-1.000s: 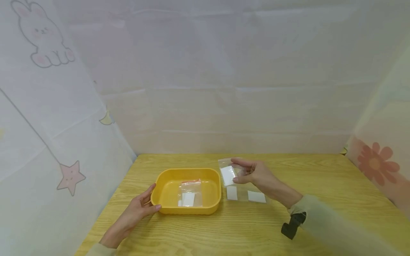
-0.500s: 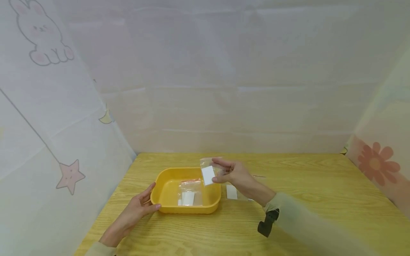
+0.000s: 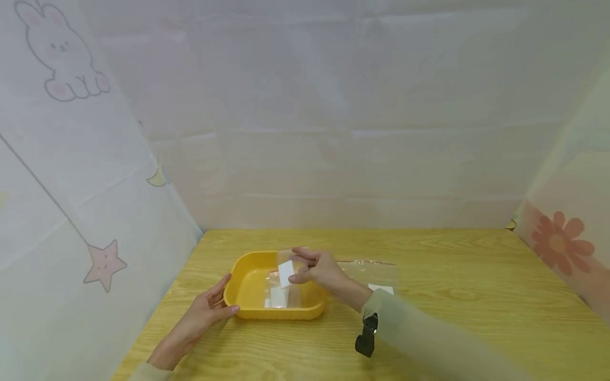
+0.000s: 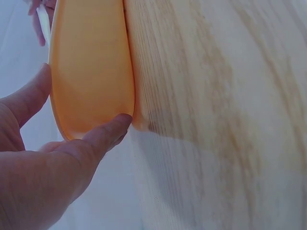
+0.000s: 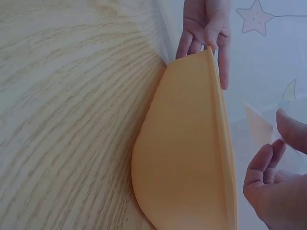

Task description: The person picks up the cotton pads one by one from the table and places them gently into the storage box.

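A yellow plastic basin (image 3: 267, 313) stands on the table, and my left hand (image 3: 202, 312) grips its left end, thumb over the near rim. That hand (image 4: 53, 158) spans the basin's end in the left wrist view. My right hand (image 3: 319, 270) pinches a clear zip bag with a white card (image 3: 286, 273) in it, held above the basin. In the right wrist view the bag (image 5: 261, 127) sits between thumb and fingers. Inside the basin lies another clear zip bag (image 3: 279, 296) with white pieces and a red seal line, partly hidden by the held one.
Right of the basin, another clear bag (image 3: 371, 272) with a white card (image 3: 380, 289) lies on the wooden table (image 3: 476, 296), partly covered by the right forearm. A printed cloth wall (image 3: 352, 169) closes off the back and sides. A black strap (image 3: 367, 336) hangs from the right wrist.
My right hand has carried the bag leftward and slightly down, from right of the basin to above it. The left hand and the basin have stayed put.
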Demonstrator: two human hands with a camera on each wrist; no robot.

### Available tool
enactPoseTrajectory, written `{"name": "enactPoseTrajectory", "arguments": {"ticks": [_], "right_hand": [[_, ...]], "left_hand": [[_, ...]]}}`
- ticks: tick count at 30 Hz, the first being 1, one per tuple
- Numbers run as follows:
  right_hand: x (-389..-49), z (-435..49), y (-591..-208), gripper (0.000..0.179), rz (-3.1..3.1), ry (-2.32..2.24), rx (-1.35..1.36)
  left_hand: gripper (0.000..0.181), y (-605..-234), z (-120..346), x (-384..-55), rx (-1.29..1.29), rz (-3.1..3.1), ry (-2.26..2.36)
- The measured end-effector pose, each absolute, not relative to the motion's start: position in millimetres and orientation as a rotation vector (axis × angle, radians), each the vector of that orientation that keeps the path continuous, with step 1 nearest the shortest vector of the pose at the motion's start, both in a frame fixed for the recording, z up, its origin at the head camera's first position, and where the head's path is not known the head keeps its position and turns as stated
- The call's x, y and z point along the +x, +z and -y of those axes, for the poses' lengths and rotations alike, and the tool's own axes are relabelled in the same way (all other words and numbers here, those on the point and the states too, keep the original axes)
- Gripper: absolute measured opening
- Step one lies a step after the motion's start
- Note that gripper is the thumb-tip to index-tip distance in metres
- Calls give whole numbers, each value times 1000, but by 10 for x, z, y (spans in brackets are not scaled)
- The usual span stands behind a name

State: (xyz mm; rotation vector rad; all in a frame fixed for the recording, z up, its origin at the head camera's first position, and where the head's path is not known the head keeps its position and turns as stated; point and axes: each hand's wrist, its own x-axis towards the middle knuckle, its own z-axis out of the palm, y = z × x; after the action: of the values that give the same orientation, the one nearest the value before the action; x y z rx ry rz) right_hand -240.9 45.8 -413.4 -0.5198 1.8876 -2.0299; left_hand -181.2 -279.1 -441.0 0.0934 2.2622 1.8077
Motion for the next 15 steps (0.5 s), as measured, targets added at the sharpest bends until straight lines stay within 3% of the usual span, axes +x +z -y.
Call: {"name": "enactPoseTrajectory", "arguments": {"ticks": [8,15], "right_hand": [[-2406,-256,-4194,77,-2015,-1918,-460],[-2376,-264,-4136,92,-2275,-1445,-496]], "left_hand": [[89,-4417,2798,-1831,99,-2251,1812],[88,-4421,2814,-1832,112,-2240,1813]]}}
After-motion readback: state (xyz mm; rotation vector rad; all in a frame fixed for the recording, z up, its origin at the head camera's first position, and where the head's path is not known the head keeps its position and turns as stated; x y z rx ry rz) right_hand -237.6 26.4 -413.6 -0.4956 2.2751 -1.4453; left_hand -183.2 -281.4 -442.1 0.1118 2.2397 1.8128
